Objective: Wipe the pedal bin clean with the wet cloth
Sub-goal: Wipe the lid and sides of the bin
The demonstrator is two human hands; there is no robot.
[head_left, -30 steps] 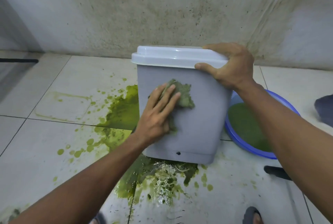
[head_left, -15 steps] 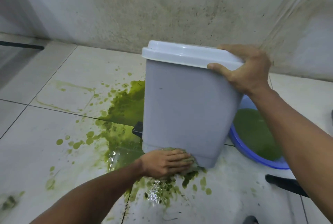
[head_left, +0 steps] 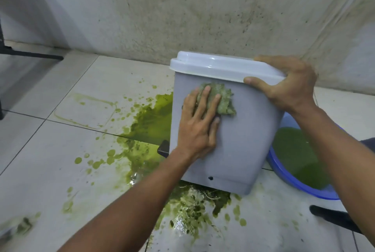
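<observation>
Head view: a person wipes a grey pedal bin standing on a green-splashed floor.

The left hand, fingers spread flat, presses the wet cloth high on the bin's near side; the right hand, above and right, clamps the lid. Firm, overlapping downward strokes should clean best.

basin right of bin — spill left.

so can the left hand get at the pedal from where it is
Probably yes: the left hand presses the cloth flat on the bin, and the pedal sticks out uncovered just below and left of its wrist.
</observation>
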